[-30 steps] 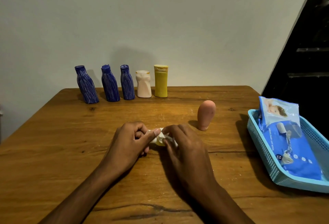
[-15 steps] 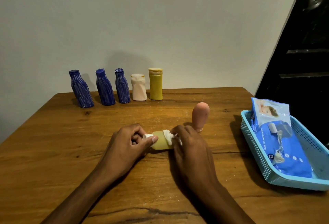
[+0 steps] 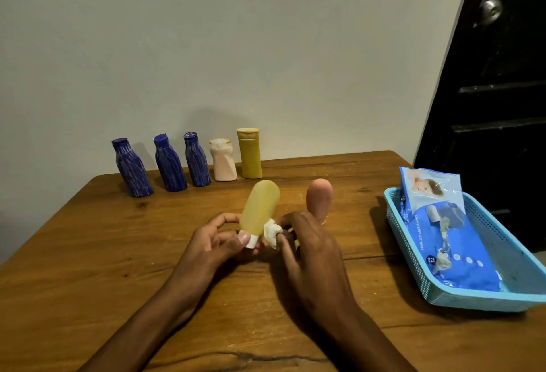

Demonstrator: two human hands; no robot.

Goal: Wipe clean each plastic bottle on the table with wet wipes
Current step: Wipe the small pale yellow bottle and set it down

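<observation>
My left hand (image 3: 212, 241) pinches the white cap end of a pale yellow bottle (image 3: 260, 206), which tilts up and away from me. My right hand (image 3: 307, 241) pinches a crumpled white wet wipe (image 3: 272, 231) against the bottle's lower side. A pink rounded bottle (image 3: 319, 199) stands just behind my right hand. Along the wall stand three blue bottles (image 3: 168, 163), a white bottle (image 3: 223, 160) and a mustard yellow bottle (image 3: 249, 153).
A light blue basket (image 3: 413, 268) sits at the table's right edge with a blue pack of baby wet wipes (image 3: 449, 241) in it. The wooden table (image 3: 88, 268) runs to the wall. A dark door stands at the far right.
The pale yellow bottle lay flat on the table between my hands; now my left hand has tipped it up by the cap. The wipe has slid to the bottle's lower end.
</observation>
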